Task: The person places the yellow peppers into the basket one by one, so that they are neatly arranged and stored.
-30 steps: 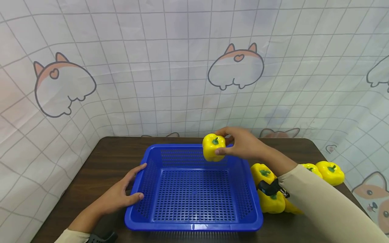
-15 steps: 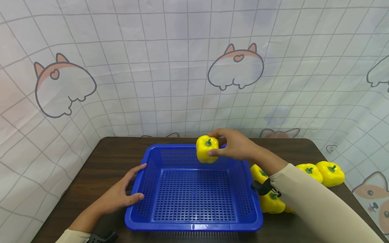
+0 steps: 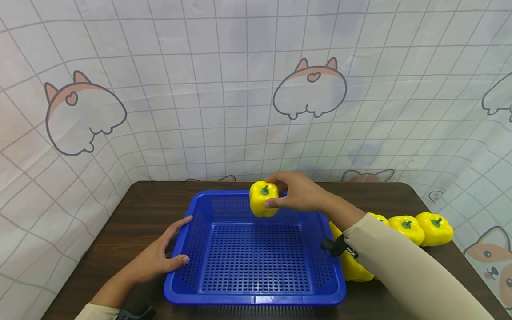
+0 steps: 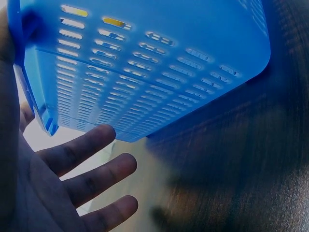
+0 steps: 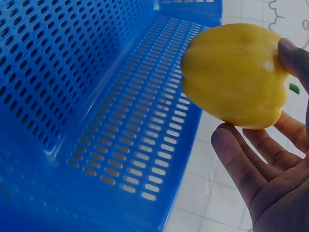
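A yellow bell pepper point(image 3: 261, 205) with a green stem hangs over the far part of a blue perforated plastic basket point(image 3: 224, 298). My right hand point(image 3: 300, 192) grips this pepper point(image 5: 231, 72) from its right side, thumb in front and fingers behind. In the right wrist view, the thumb and fingertips press the pepper's skin. My left hand point(image 3: 154, 255) rests at the basket's left rim, thumb and index finger touching it. Beneath the rim, the left wrist view shows three fingers point(image 4: 99, 181) spread and fairly straight beside the outer wall.
Several more yellow bell peppers point(image 3: 435, 229) lie on the dark wooden table point(image 3: 132, 213) right of the basket, partly hidden behind my right sleeve point(image 3: 396, 262). A white grid-patterned cloth point(image 3: 240, 106) with cartoon dogs stands behind the table.
My right hand has moved left and slightly down with the bell pepper, farther over the basket. My left hand and the basket have stayed in place.
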`<state>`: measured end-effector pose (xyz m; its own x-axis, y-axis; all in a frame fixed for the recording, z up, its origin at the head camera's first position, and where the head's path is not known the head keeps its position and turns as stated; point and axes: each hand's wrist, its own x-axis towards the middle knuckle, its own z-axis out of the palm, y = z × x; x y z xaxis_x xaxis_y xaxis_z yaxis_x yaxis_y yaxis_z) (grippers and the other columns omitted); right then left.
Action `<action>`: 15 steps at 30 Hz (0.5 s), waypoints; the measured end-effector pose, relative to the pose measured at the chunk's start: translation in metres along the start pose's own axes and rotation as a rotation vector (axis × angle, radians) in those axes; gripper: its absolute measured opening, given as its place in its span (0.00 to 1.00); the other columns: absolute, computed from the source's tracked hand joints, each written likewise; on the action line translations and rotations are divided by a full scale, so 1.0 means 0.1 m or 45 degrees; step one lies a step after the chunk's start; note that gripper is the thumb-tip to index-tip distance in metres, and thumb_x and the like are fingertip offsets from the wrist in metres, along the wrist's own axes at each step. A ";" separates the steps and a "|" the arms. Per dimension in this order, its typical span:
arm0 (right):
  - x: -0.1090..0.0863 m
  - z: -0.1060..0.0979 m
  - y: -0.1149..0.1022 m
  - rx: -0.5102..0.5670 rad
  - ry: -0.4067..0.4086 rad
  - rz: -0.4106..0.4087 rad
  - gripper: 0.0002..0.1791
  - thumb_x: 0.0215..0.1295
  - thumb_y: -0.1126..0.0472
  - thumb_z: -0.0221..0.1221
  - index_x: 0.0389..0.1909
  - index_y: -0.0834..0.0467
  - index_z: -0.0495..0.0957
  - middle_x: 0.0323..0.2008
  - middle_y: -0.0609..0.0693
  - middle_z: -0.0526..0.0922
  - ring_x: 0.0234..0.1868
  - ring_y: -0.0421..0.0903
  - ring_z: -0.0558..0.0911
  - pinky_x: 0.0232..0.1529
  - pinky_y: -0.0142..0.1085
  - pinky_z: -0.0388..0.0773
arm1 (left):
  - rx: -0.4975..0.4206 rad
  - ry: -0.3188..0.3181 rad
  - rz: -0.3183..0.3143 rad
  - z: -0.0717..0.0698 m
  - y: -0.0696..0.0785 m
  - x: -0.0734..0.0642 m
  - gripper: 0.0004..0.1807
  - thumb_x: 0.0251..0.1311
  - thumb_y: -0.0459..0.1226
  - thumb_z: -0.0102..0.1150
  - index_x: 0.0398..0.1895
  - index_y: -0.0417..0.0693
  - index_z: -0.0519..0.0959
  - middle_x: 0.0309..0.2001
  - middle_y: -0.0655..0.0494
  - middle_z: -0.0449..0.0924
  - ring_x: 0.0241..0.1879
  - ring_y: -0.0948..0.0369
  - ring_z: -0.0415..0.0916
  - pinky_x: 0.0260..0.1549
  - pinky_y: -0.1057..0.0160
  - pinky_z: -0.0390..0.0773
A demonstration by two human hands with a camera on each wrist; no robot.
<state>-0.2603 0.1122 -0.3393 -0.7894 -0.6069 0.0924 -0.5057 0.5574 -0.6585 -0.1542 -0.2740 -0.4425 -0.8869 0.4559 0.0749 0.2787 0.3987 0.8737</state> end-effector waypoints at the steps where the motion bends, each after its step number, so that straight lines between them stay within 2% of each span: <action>1: 0.01 0.01 0.00 -0.003 0.000 -0.003 0.34 0.48 0.43 0.69 0.56 0.50 0.73 0.45 0.40 0.77 0.39 0.37 0.81 0.40 0.33 0.78 | -0.004 -0.002 -0.003 0.00 0.00 0.00 0.46 0.55 0.36 0.62 0.73 0.63 0.47 0.60 0.33 0.60 0.51 0.42 0.70 0.33 0.59 0.81; 9: 0.10 0.13 0.01 -0.065 -0.007 0.002 0.37 0.47 0.40 0.69 0.58 0.51 0.72 0.46 0.40 0.76 0.39 0.37 0.80 0.40 0.31 0.77 | -0.024 -0.013 0.001 -0.01 -0.01 0.00 0.46 0.55 0.36 0.62 0.73 0.64 0.47 0.61 0.34 0.60 0.52 0.41 0.69 0.33 0.59 0.81; 15: 0.15 0.21 0.00 -0.064 -0.024 0.015 0.39 0.47 0.40 0.68 0.59 0.52 0.70 0.49 0.41 0.75 0.42 0.39 0.80 0.41 0.30 0.77 | -0.049 -0.018 -0.007 -0.01 -0.02 0.00 0.46 0.55 0.35 0.61 0.73 0.64 0.46 0.61 0.34 0.59 0.52 0.40 0.68 0.32 0.59 0.82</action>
<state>-0.2654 0.0912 -0.3535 -0.7888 -0.6106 0.0704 -0.5137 0.5920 -0.6210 -0.1546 -0.2752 -0.4436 -0.8830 0.4650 0.0638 0.2595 0.3704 0.8919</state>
